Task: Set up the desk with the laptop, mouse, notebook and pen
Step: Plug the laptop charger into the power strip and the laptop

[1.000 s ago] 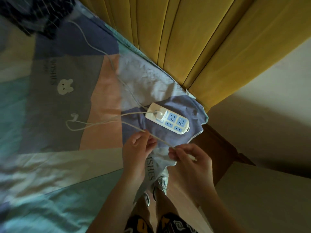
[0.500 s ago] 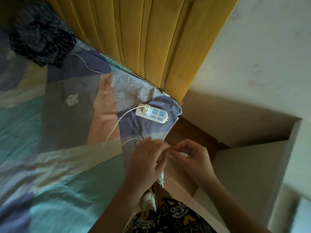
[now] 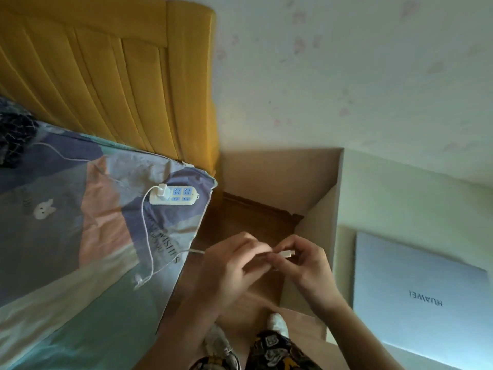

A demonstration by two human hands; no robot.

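A closed silver laptop (image 3: 416, 297) lies lid-up on the pale desk (image 3: 400, 204) at the right. Both my hands meet in the gap between bed and desk. My left hand (image 3: 229, 271) and my right hand (image 3: 306, 265) pinch the end of a white charging cable (image 3: 148, 236), whose small plug tip (image 3: 288, 253) sticks out between my fingers. The cable runs left across the bed to a white charger in a white power strip (image 3: 174, 195). No mouse, notebook or pen is in view.
The bed (image 3: 66, 249) with a patchwork sheet fills the left, backed by a yellow padded headboard (image 3: 106, 76). A dark checked cloth (image 3: 13, 129) lies at the far left. The desk's side panel (image 3: 314, 236) stands just right of my hands.
The view has swung right, bringing the desk and laptop into sight. My hands have worked along the cable to its plug end and moved right, off the bed's corner.
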